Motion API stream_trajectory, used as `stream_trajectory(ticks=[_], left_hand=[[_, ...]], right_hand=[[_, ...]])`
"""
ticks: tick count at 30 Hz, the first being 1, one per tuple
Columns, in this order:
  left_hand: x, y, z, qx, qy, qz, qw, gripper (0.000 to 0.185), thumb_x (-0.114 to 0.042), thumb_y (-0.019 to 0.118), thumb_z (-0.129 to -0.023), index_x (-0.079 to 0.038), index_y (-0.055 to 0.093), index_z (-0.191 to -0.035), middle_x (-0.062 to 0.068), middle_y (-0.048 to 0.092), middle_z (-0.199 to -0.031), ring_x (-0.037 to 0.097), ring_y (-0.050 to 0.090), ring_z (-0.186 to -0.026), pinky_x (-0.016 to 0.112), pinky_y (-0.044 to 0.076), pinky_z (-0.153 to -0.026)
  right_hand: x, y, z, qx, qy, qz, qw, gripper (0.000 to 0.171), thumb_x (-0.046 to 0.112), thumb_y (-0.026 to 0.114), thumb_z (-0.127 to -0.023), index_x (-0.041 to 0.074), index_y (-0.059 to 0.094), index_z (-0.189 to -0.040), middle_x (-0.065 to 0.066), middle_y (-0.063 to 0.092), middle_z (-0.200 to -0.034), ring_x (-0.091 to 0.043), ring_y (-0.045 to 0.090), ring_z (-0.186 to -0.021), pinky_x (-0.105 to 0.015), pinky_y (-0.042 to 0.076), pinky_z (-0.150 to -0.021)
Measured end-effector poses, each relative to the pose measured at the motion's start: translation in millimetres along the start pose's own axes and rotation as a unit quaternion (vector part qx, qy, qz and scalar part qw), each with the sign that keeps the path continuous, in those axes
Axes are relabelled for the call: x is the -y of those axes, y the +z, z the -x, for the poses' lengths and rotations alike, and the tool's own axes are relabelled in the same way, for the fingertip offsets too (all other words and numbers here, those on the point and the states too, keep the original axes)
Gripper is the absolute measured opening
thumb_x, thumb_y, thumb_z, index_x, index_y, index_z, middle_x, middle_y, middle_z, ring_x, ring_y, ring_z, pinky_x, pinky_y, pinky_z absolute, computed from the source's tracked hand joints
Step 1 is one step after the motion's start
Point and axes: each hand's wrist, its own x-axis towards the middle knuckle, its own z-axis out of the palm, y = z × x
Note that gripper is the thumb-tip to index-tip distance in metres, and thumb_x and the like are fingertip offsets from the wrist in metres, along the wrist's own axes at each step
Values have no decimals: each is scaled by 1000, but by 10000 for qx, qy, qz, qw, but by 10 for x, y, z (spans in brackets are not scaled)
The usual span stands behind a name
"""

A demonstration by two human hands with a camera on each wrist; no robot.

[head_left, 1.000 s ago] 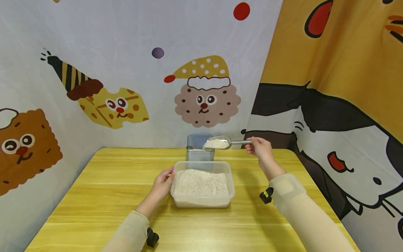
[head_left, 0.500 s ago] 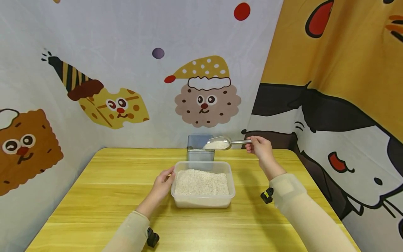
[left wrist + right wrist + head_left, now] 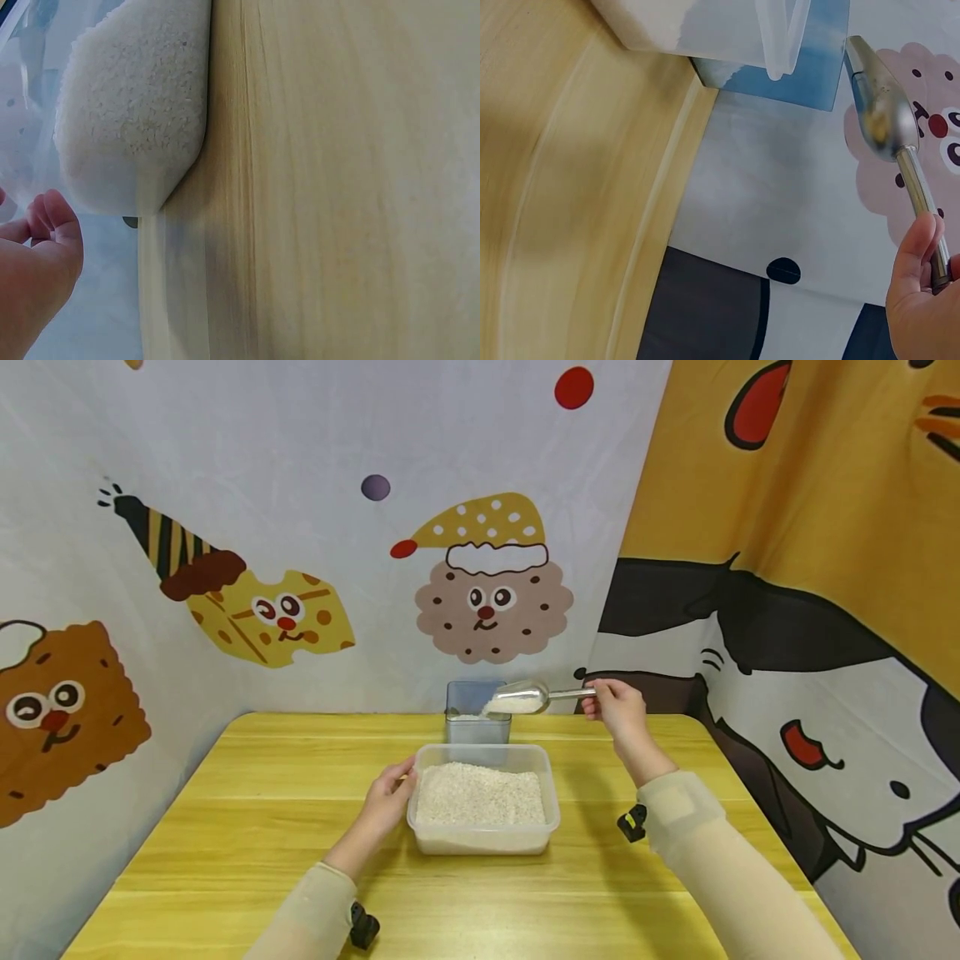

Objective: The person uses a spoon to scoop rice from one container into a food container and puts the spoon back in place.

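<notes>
A clear plastic container (image 3: 487, 839) filled with white rice (image 3: 480, 793) sits mid-table. My left hand (image 3: 386, 793) holds its left side near the rim; in the left wrist view curled fingers (image 3: 56, 217) meet the container's corner. My right hand (image 3: 622, 718) grips the handle of a metal scoop (image 3: 572, 693), raised above the table and pointing left. Rice lies in the scoop's bowl, whose mouth is tilted over a bluish clear bin (image 3: 461, 695) behind the container. Some rice shows inside this bin. From the right wrist view, the scoop's rounded underside (image 3: 889, 116) is visible.
The wooden table (image 3: 285, 827) ends at the back against a white cartoon-printed cloth (image 3: 315, 510). A yellow printed cloth (image 3: 690, 493) hangs on the right. Each sleeve cuff has a small black device (image 3: 363, 927) at it.
The right hand has lifted slightly and the scoop tips further down at its mouth, with rice sliding toward the bluish bin. The left hand and the large container stay put.
</notes>
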Motion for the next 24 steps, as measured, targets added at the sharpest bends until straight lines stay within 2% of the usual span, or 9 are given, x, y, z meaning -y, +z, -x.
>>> stream_trajectory(ticks=[3, 7, 11, 14, 18, 24], left_hand=[[-6, 1, -1, -14, -17, -3, 10000, 43, -20, 49, -100, -3, 45, -139, 16, 52, -124, 14, 50, -96, 22, 44, -81], [-10, 1, 2, -23, -23, -22, 10000, 44, -21, 49, -100, -3, 46, -139, 15, 52, -124, 14, 50, -97, 23, 44, -82], [-12, -2, 8, -4, -30, 0, 10000, 44, -22, 49, -100, -3, 45, -140, 16, 52, -124, 13, 50, -96, 22, 44, -81], [-10, -6, 3, 24, -57, 41, 10000, 44, -22, 48, -100, -3, 44, -140, 16, 51, -127, 13, 49, -96, 22, 44, -81], [-3, -14, -6, 76, -114, 51, 9999, 46, -24, 47, -100, -4, 42, -141, 16, 49, -129, 14, 49, -99, 23, 44, -81], [21, -8, -15, 75, -144, 64, 9998, 45, -24, 47, -101, -6, 43, -141, 14, 50, -129, 15, 49, -100, 23, 44, -82]], right_hand=[[6, 28, -2, -53, -229, 232, 9995, 36, 23, 44, -101, -6, 60, -115, -6, 65, -75, -5, 60, -60, -22, 54, -60], [25, 72, 21, -123, -796, 622, 9948, 33, 26, 47, -100, -1, 64, -109, -19, 67, -85, -14, 64, -65, -27, 56, -63], [47, 116, 58, -200, -1491, 929, 9842, 30, 26, 50, -98, 2, 66, -105, -22, 68, -86, -19, 66, -68, -31, 57, -64], [58, 150, 87, -253, -1956, 1057, 9746, 26, 22, 52, -98, 1, 67, -104, -19, 69, -83, -20, 66, -68, -30, 56, -63], [68, 202, 128, -285, -2565, 1355, 9566, 25, 20, 54, -97, 0, 67, -102, -16, 69, -80, -23, 66, -69, -23, 54, -59], [73, 248, 202, -393, -3620, 2160, 9060, 22, 18, 53, -97, 2, 67, -102, -10, 67, -83, -19, 64, -72, -28, 52, -60]])
